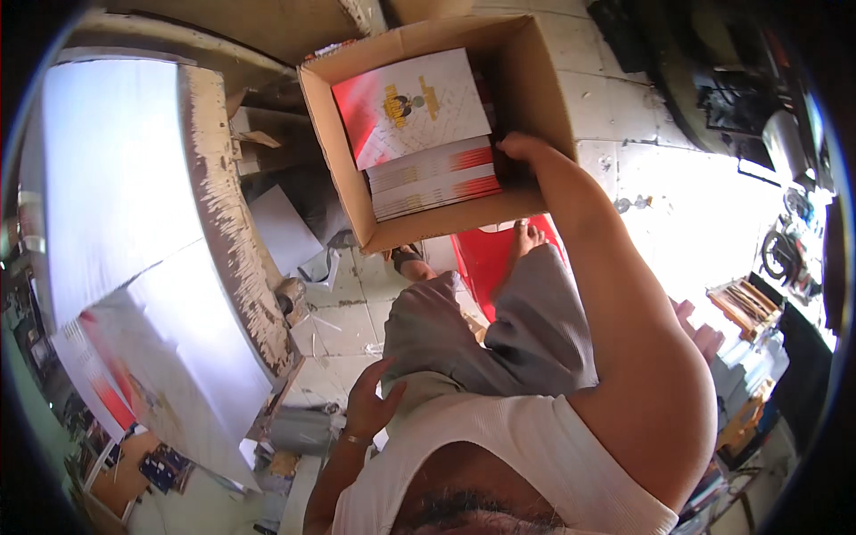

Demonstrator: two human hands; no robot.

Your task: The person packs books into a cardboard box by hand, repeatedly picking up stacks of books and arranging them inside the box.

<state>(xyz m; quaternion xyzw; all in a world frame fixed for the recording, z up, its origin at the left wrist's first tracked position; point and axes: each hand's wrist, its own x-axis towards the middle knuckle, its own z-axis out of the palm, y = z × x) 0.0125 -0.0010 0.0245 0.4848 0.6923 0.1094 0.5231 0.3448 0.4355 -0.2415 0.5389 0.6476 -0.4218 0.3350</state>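
Far left: a table [230, 192] with a flaking, worn edge bears large white sheets [116, 152]; on its lower part lie red-and-white printed papers [105, 379], partly washed out by glare. Right of the table edge, below its level, 1 loose white sheet [285, 230]. Next, left hand [370, 403]: empty, fingers loosely spread, thumb apart, held beside the person's waist; a band [357, 439] circles the wrist. Centre: open cardboard box [446, 225], its long sides tilted in view. Booklets lie inside, filling its left and middle part: a top booklet [415, 107], cover up, red at its left end, rests above overlapping booklets [432, 174] with red corners showing at right. Under the box's near edge, a red object [473, 267], kind unclear, near 1 bare foot [528, 236]. Right hand [526, 150]: inside the box, fingertips at the booklets' right edge; fingers partly hidden, so cannot tell whether they grip. Far right: a motorcycle [785, 254], in bright light.
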